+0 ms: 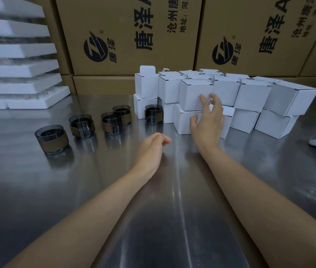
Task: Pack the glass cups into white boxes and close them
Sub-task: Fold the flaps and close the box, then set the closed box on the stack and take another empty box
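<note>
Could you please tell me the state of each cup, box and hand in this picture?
Glass cups: five, upright, not yet boxed.
White boxes: stacked two high, nearly all shut.
Back-left box: top flap standing up, open.
Left hand: loosely curled, holding nothing.
Right hand: fingers spread at the stack, gripping nothing.

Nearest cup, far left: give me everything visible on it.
The cup is a short round tumbler of smoky grey see-through glass, with a brown band wrapped round its lower half. It stands upright, mouth up, and looks empty. It sits on the steel table, leftmost and nearest of the five, apart from the rest. Only the table touches it.
</note>
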A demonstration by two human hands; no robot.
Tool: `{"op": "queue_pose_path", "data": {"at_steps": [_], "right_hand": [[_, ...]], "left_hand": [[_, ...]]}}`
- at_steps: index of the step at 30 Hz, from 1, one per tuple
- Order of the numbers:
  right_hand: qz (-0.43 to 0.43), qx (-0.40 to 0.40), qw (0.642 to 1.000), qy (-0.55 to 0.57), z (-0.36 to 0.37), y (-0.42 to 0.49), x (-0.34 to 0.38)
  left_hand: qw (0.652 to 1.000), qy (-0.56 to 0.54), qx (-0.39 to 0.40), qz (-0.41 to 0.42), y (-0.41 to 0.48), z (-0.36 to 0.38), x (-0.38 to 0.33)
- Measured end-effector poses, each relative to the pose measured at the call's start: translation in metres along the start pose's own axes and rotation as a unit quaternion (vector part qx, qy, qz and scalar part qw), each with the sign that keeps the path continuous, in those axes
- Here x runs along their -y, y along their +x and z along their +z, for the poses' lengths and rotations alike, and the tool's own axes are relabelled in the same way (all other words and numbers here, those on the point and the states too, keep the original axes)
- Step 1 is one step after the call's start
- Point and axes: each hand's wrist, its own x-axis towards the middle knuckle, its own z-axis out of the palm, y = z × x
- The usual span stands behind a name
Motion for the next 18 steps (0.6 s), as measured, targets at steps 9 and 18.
{"op": "queue_pose_path", "data": {"at_steps": [9,18], "right_hand": [[-0.162,0.021,0.982,0.096,-0.012,-0.035,0.051],[-0.083,0.233,0.965,0.089,-0.008,-0.055,0.069]], "left_hand": [[0.997,0.028,-0.069,-0.003,0.005,-0.003,0.004],[0.998,-0.001,-0.067,0.021,-0.001,-0.011,-0.001]]}}
